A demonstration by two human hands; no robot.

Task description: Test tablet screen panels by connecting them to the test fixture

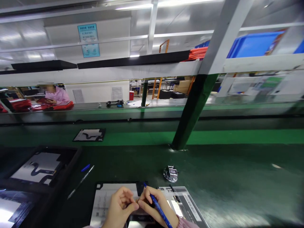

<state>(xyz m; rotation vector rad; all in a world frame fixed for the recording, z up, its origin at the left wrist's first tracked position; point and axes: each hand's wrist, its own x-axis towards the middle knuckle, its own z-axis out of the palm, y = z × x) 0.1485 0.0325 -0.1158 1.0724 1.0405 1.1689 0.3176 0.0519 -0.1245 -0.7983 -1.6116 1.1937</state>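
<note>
My left hand (121,205) is closed in a pinch above a flat display panel (101,198) on the bench. What its fingertips hold, if anything, is too small to make out; a tiny gold-brown bit shows between the two hands. Around a slim blue pen (159,207), slanting up past the knuckles, my right hand (155,201) is closed, with thumb and forefinger meeting close to the left fingertips. Just right of that hand lies an opened tablet-like device (193,205), its pale inner parts partly covered by the hand.
A stamp-like metal counter (171,173) stands beyond the hands. On the left are a clear pen (80,182), a blue cap (85,167) and a black tray (68,171) with a panel. Another panel (89,135) lies farther back. A slanted post (190,120) rises from the bench. One person (59,95) sits across.
</note>
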